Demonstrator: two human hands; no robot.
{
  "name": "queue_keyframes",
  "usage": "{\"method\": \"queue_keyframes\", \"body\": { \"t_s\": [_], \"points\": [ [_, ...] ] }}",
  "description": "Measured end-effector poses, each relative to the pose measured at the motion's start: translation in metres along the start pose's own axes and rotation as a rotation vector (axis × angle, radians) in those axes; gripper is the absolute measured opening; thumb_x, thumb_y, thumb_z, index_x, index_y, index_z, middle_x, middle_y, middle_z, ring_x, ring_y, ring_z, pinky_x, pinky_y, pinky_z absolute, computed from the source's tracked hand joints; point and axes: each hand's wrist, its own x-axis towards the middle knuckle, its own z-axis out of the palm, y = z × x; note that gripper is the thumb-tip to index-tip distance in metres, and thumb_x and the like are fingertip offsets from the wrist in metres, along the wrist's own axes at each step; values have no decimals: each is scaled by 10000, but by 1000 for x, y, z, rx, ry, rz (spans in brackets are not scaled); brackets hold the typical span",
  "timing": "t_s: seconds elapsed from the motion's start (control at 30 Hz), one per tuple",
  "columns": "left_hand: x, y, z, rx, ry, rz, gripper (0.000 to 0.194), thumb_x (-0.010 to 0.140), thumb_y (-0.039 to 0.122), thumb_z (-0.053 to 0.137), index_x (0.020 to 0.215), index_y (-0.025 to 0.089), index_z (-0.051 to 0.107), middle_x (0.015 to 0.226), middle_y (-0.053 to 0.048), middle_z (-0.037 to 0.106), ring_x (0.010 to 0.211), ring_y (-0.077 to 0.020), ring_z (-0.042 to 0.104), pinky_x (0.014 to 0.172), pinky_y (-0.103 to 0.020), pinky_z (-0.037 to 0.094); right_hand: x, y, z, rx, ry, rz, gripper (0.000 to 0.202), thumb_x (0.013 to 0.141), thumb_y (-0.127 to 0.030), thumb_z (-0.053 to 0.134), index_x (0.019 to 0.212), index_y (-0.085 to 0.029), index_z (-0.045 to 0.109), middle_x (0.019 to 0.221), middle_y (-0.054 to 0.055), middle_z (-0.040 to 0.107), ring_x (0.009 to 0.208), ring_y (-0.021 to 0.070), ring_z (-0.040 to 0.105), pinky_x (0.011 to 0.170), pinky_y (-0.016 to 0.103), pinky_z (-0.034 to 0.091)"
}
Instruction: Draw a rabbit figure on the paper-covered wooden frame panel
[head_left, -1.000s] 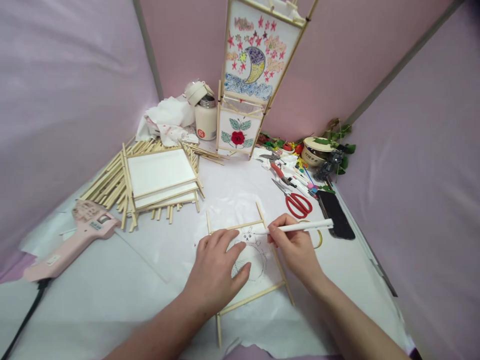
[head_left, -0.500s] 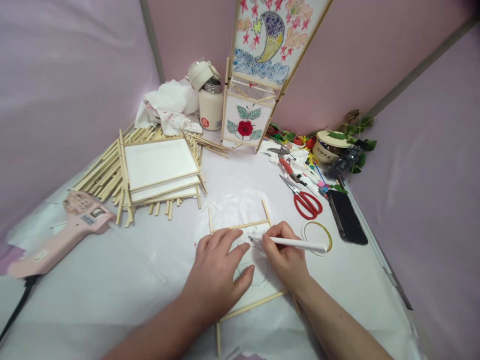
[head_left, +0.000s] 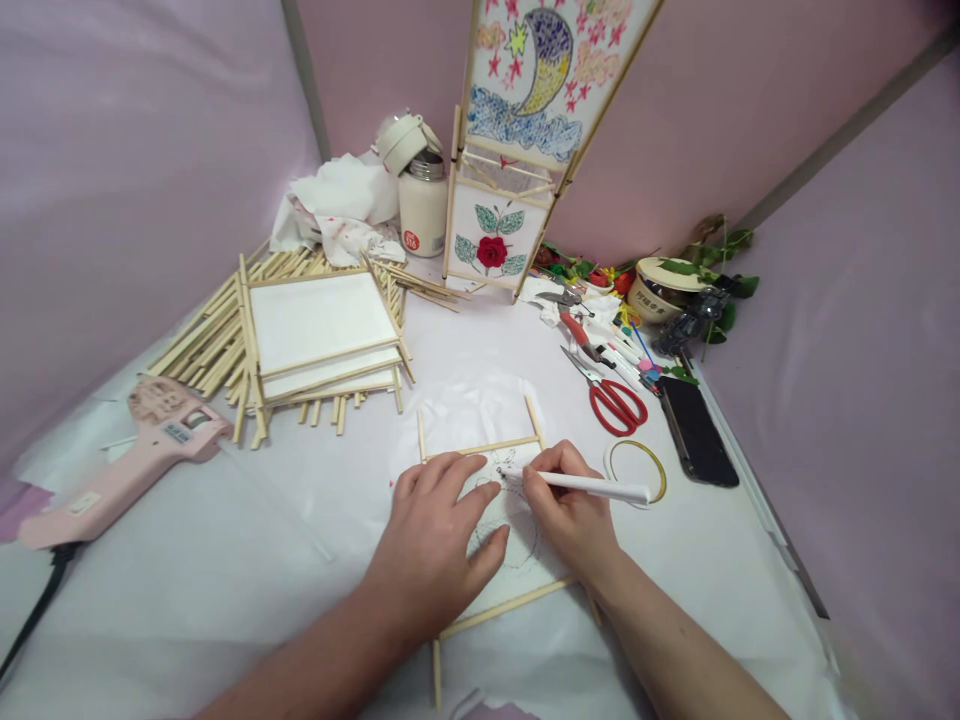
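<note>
A white panel (head_left: 517, 590) framed with thin wooden sticks lies on the covered table, with a faint dark line drawing that includes a round outline. My right hand (head_left: 574, 515) pinches a white pen (head_left: 600, 487), its tip touching the drawing near the panel's top edge. Spread over the panel's left side, my left hand (head_left: 442, 530) rests flat, fingers apart and holding nothing. Part of the drawing is hidden under both hands.
Left are a pink glue gun (head_left: 161, 440), framed panels (head_left: 322, 320) and wooden sticks (head_left: 202, 340). A decorated lantern (head_left: 499, 225) and jar (head_left: 421, 210) stand behind. Red scissors (head_left: 616, 405), a yellow-edged tape roll (head_left: 651, 470), pliers (head_left: 581, 335) and a phone (head_left: 697, 430) lie right.
The pen tip has shifted very slightly on the drawing. The view has moved a little. My left hand stays flat on the panel.
</note>
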Motion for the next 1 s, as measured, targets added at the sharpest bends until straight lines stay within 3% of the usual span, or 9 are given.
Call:
{"method": "queue_keyframes", "body": {
  "t_s": [1.0],
  "points": [
    [0,0,-2,-5,-2,0,283,832,305,585,1101,257,661,1278,-72,591,1191,-315,479,933,-513,357,1,-1,1,-4,16,25,165,849,-256,574,720,-213,481,573,-62,477,477,93,417,469,229,350]
  ]
}}
